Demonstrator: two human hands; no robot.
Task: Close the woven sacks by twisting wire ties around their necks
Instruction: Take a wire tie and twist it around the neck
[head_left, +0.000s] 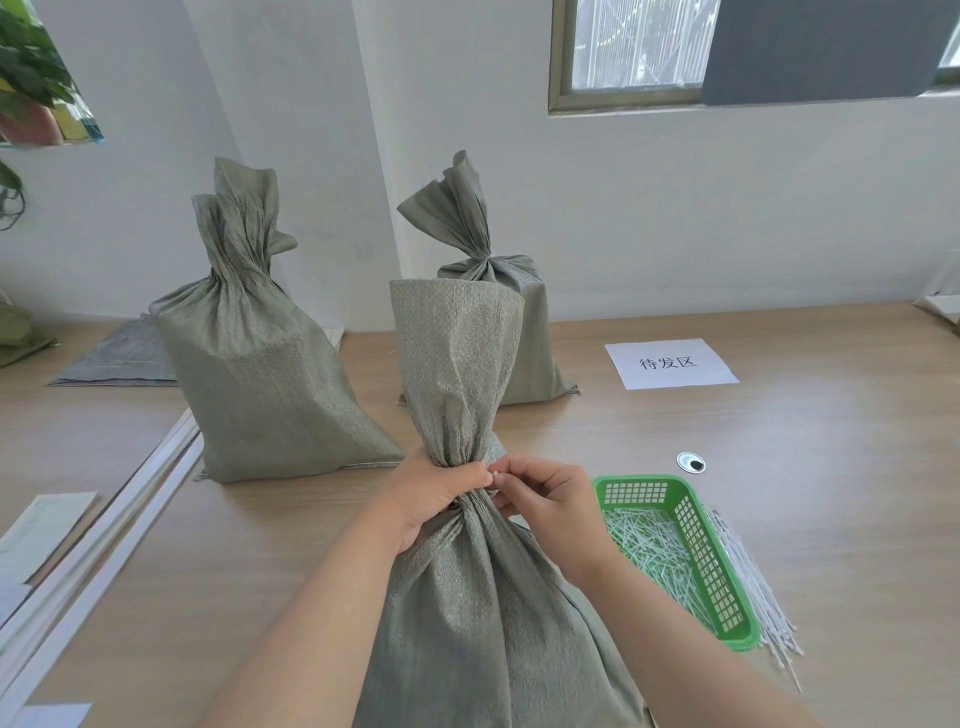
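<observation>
A pale wood-grain tabletop (779, 426) runs up to a white wall. The nearest sack (467, 597), coarse grey-green woven plastic, stands at the front with its neck gathered into tight pleats and its top flaring above. The left hand (431, 499) is wrapped around that neck. The right hand (550, 499), against the neck's right side, pinches a thin white wire tie (494, 474). Just to the right, a green lattice basket (701, 556) holds more ties.

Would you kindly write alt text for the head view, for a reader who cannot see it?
A person's left hand grips the gathered neck of a woven sack on a table while the right hand pinches a wire tie there. Two more sacks stand behind; a green basket of ties sits beside it.
</observation>
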